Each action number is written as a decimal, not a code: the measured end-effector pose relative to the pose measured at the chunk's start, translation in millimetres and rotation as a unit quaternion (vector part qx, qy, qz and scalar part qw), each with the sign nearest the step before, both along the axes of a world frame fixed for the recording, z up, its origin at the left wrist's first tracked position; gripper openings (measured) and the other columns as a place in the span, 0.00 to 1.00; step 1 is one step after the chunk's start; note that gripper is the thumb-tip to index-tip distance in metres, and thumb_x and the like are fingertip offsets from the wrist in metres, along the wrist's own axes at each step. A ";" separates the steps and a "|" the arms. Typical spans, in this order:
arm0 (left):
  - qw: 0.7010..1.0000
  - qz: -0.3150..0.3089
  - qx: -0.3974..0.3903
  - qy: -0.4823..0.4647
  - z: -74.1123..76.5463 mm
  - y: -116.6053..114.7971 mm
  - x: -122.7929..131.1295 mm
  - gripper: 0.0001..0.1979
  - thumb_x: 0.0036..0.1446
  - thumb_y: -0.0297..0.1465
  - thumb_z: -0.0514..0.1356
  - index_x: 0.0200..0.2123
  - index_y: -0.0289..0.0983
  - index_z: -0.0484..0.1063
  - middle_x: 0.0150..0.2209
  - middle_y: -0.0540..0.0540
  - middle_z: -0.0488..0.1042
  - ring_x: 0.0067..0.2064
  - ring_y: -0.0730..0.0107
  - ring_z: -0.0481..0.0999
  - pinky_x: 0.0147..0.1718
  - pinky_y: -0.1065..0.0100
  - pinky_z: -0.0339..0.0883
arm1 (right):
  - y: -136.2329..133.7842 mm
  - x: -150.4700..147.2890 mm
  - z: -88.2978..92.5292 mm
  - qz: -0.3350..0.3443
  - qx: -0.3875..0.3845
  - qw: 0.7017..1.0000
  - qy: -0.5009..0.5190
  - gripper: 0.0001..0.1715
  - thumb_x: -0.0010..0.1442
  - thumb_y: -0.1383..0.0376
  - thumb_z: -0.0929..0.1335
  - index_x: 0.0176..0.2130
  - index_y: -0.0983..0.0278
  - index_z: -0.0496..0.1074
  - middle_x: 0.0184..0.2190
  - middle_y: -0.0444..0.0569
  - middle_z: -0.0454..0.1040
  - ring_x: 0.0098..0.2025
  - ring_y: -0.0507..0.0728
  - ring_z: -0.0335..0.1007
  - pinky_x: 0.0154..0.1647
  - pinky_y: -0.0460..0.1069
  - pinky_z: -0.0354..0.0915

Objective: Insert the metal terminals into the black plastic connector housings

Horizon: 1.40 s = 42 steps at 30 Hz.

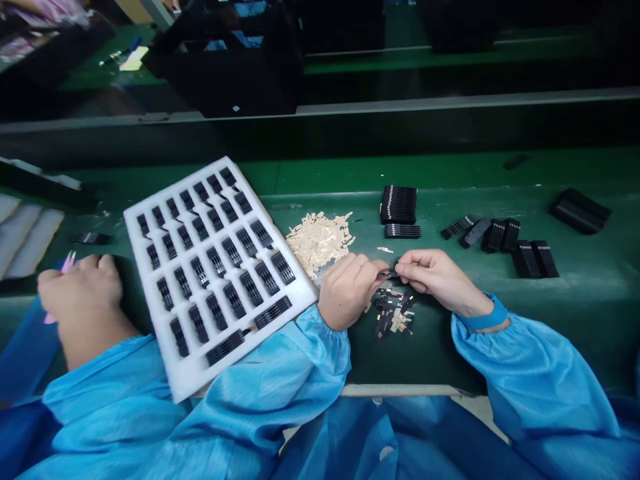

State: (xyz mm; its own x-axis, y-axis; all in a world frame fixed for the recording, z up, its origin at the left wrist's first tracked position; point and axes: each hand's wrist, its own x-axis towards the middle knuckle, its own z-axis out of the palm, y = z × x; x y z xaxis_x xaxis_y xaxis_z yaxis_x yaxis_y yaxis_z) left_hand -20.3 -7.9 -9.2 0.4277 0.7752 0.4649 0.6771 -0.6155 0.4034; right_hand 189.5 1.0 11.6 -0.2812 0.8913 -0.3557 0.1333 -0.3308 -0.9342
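Observation:
My left hand [347,290] and my right hand [435,277] meet above the green mat, pinching a small black connector part [389,273] between their fingertips. Just below them lies a loose heap of black and beige pieces [393,315]. A larger pile of beige metal strips [319,241] sits beyond my left hand. To its left, a white foam tray [295,297] lies at an angle, holding rows of black parts in slots. Its corner is close to my left wrist.
Stacks of black parts [399,205] stand behind my hands, with more black pieces [500,237] to the right. A co-worker's hand [80,300] holds pink tweezers [67,263] at the far left. A raised bench shelf [320,107] runs across the back.

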 end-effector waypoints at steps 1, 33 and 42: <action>1.000 -0.004 0.002 0.005 -0.5 0.0 -0.5 0.10 0.67 0.38 0.58 0.43 0.40 0.76 0.31 0.45 0.74 0.36 0.64 0.70 0.37 0.64 0.58 | 0.2 0.3 -0.6 0.000 -0.007 1.000 0.007 0.21 0.56 0.51 0.74 0.28 0.65 0.73 0.21 0.41 0.68 0.19 0.45 0.52 0.19 0.44 0.45; 0.620 -0.024 -0.617 -0.484 6.2 6.6 19.5 0.11 0.64 0.24 0.60 0.49 0.31 0.73 0.44 0.39 0.82 0.44 0.67 0.84 0.53 0.59 0.76 | -6.4 -11.3 -17.7 -0.099 0.211 0.963 -0.134 0.07 0.58 0.62 0.72 0.32 0.62 0.71 0.26 0.45 0.74 0.26 0.53 0.70 0.27 0.48 0.69; 0.625 -0.017 -0.621 -0.472 10.5 6.7 18.9 0.11 0.64 0.23 0.59 0.50 0.31 0.72 0.45 0.39 0.82 0.43 0.68 0.84 0.53 0.59 0.75 | -6.9 -10.2 -19.1 -0.096 0.209 0.964 -0.133 0.07 0.59 0.62 0.72 0.32 0.62 0.71 0.27 0.46 0.75 0.27 0.54 0.73 0.29 0.49 0.70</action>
